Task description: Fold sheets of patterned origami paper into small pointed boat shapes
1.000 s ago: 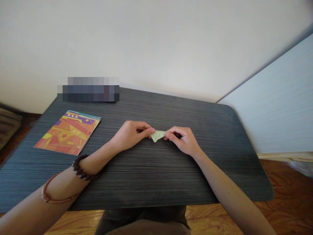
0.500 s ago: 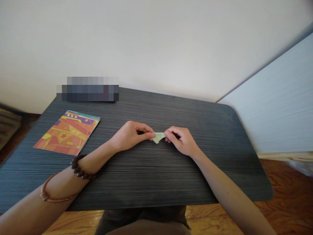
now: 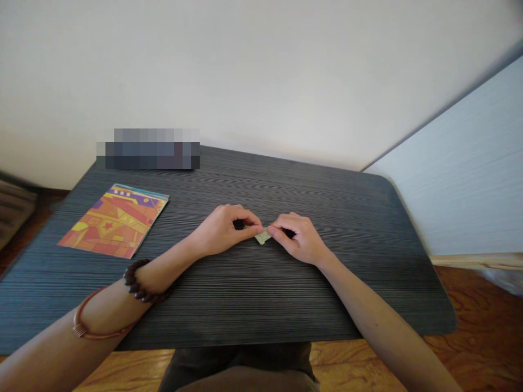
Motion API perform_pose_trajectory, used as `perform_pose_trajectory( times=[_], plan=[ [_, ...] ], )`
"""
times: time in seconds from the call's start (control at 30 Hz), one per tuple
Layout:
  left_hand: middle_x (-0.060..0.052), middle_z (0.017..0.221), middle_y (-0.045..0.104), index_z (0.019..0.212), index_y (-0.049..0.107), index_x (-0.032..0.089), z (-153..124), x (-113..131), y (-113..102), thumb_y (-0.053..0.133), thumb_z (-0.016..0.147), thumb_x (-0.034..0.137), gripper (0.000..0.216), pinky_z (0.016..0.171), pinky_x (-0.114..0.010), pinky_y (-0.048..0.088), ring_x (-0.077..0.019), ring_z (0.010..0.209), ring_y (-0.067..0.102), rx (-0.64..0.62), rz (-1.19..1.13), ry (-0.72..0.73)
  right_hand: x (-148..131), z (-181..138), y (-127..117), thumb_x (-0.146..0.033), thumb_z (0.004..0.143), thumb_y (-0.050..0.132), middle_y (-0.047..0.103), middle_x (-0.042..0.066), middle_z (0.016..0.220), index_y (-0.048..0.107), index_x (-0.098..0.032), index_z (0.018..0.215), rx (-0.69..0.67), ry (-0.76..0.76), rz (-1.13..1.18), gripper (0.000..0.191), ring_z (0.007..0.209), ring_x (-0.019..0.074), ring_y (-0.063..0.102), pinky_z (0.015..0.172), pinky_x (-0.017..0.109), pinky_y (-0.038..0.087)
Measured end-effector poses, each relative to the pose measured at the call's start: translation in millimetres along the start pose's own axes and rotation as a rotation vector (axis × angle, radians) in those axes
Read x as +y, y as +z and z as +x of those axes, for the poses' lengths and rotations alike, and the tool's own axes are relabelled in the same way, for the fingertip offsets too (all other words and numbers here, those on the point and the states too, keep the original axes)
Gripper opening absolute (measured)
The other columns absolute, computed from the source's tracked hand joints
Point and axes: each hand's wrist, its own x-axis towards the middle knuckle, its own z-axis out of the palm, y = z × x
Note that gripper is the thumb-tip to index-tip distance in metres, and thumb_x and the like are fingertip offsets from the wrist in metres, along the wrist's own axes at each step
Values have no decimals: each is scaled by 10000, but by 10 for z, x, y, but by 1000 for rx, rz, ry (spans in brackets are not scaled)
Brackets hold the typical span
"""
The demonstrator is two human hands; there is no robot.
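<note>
A small piece of folded pale green paper [image 3: 262,237] is held between my two hands, just over the dark table. Creases run across its visible face, and its lower end comes to a point. My left hand [image 3: 224,230] pinches it from the left with thumb and fingers. From the right, my right hand [image 3: 297,237] grips it between thumb and forefinger. The fingertips of both hands nearly meet and cover much of the paper.
The dark wood-grain table [image 3: 229,305] stands against a pale wall [image 3: 261,71]. A stack of colourful patterned sheets or booklets [image 3: 116,220] lies on the left. Behind it sits a pixelated object [image 3: 151,152]. A light panel [image 3: 461,163] rises at the right.
Both hands have drawn closer together, the left a little rightward and the right slightly leftward. Less of the paper shows between them now.
</note>
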Motion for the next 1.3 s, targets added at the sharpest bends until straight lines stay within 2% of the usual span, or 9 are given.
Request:
perform_pose_trajectory(
  times=[0.3, 0.53, 0.7, 0.8, 0.97, 1.13, 1.3],
  plan=[
    [-9, 844, 726, 842, 717, 184, -19, -42, -25, 593, 792, 414, 266, 722, -235, 476, -164, 787, 648, 20, -159, -105, 5, -4, -28, -302, 919, 474, 687, -16, 727, 648, -186, 739, 15, 67, 85, 275, 650, 95, 583, 716, 255, 370],
    [-15, 905, 737, 948, 719, 185, -16, -101, -100, 598, 798, 394, 284, 710, -225, 501, -175, 825, 669, -37, -250, -172, 13, -14, -48, -323, 922, 467, 661, -17, 623, 663, -182, 665, 26, 87, 123, 352, 584, 91, 568, 694, 247, 396],
    [-20, 830, 740, 1002, 682, 170, -35, -112, -62, 624, 785, 377, 306, 605, -189, 485, -152, 736, 671, -19, -352, -179, 9, -10, -48, -338, 929, 449, 660, -13, 620, 652, -181, 638, 30, 108, 154, 387, 582, 95, 565, 685, 252, 403],
    [-10, 781, 736, 1063, 656, 173, -25, -126, -69, 602, 800, 399, 351, 571, -186, 462, -144, 698, 659, -24, -305, -184, 17, -17, -44, -349, 921, 463, 660, -14, 621, 648, -184, 631, 35, 136, 159, 382, 589, 99, 565, 675, 250, 402],
    [-20, 832, 727, 976, 691, 174, -18, -121, -86, 543, 831, 451, 347, 631, -204, 458, -147, 739, 641, -64, -228, -147, 31, -24, -20, -348, 912, 481, 660, -20, 618, 651, -189, 658, 66, 157, 143, 344, 579, 98, 554, 655, 244, 397],
    [-13, 788, 724, 920, 689, 174, -36, -100, -71, 595, 787, 467, 335, 576, -203, 435, -142, 677, 623, -94, -255, -204, 12, -7, -19, -320, 908, 492, 676, -26, 656, 643, -183, 705, 48, 87, 108, 288, 590, 88, 563, 691, 246, 385],
    [1, 698, 694, 892, 686, 164, -37, -96, -58, 587, 794, 452, 320, 524, -193, 398, -118, 595, 583, -80, -241, -187, 4, -8, -32, -313, 923, 460, 667, -22, 665, 631, -180, 683, 9, 49, 96, 323, 597, 85, 562, 692, 248, 380]
  ],
)
